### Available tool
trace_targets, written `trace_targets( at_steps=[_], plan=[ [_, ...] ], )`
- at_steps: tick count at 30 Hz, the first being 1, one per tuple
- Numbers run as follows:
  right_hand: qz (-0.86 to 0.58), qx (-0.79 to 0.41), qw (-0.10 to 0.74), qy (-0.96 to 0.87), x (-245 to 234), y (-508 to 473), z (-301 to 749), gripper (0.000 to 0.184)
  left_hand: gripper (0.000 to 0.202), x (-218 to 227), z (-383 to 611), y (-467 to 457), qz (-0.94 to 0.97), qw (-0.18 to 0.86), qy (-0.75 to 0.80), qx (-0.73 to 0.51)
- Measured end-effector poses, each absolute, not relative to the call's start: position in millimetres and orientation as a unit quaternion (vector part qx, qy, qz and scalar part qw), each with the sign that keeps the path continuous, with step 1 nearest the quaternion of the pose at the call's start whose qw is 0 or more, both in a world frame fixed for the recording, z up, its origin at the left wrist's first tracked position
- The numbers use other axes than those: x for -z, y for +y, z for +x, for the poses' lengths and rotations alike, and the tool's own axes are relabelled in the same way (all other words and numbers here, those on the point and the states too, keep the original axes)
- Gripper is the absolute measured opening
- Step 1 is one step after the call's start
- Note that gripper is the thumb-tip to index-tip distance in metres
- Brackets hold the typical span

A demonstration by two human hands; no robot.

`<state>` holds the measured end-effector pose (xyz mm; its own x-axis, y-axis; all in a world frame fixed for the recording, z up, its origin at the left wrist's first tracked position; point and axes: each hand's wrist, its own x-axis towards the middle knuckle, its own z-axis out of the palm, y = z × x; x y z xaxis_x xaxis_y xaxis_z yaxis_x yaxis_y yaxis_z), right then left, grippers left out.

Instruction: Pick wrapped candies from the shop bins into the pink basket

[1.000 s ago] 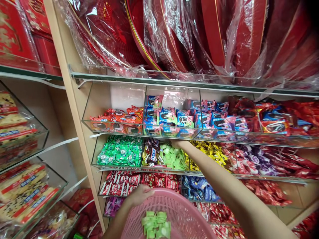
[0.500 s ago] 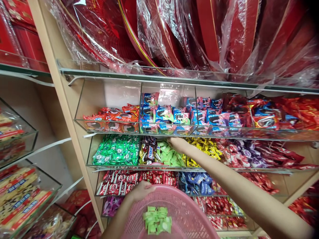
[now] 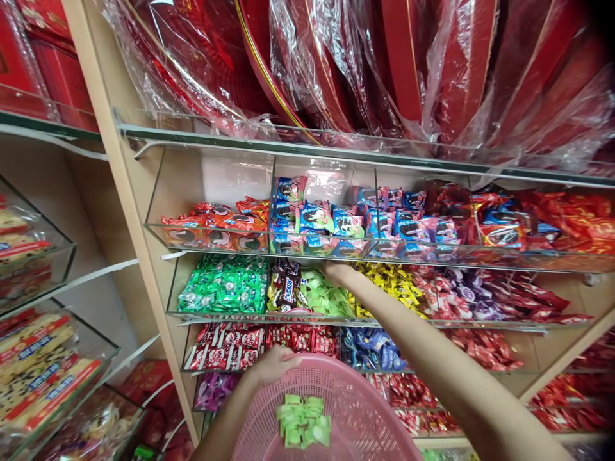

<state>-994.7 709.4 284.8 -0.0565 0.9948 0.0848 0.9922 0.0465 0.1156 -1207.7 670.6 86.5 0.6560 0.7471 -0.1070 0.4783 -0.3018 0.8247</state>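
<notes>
My left hand [image 3: 273, 366] is closed on the rim of a pink perforated plastic basket [image 3: 369, 394], fingers over the edge at its upper left. Inside the basket lies a small heap of light green wrapped candies [image 3: 303, 420]. My right hand [image 3: 340, 273] reaches into a clear shelf bin, over light green wrapped candies [image 3: 329, 299] of the same look. Its fingertips are hidden behind the hand and under the shelf above, so I cannot see what they grip. Left of it in that row are Snickers bars [image 3: 289, 289]; yellow-wrapped candies [image 3: 394, 288] lie to its right.
Green packets [image 3: 225, 285] fill the bin at the left of that row. A glass-fronted shelf of cookie packets [image 3: 317, 218] runs just above my right hand. Red plastic-wrapped items [image 3: 408, 57] crowd the top. A wooden upright [image 3: 129, 211] stands at the left.
The view has shifted slightly. My right hand stays in the light green candy bin, with its forearm a little lower and further left. The left hand keeps hold of the basket; its candies look unchanged.
</notes>
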Motion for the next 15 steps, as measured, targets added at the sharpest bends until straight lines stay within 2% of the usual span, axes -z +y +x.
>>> trace_targets(
  at_steps=[5, 9, 15],
  plan=[
    [0.692, -0.029, 0.045, 0.720, -281, 722, -1004, 0.030, 0.047, -96, -1212, 664, 0.786, 0.454, 0.389, -0.158],
    [0.683, -0.020, 0.044, 0.729, -281, 709, -1001, 0.032, 0.051, -101, -1216, 662, 0.792, 0.445, 0.390, -0.153],
    [0.660, -0.007, 0.030, 0.751, -291, 686, -994, 0.025, 0.052, -88, -1209, 670, 0.794, 0.441, 0.388, -0.155]
  ],
)
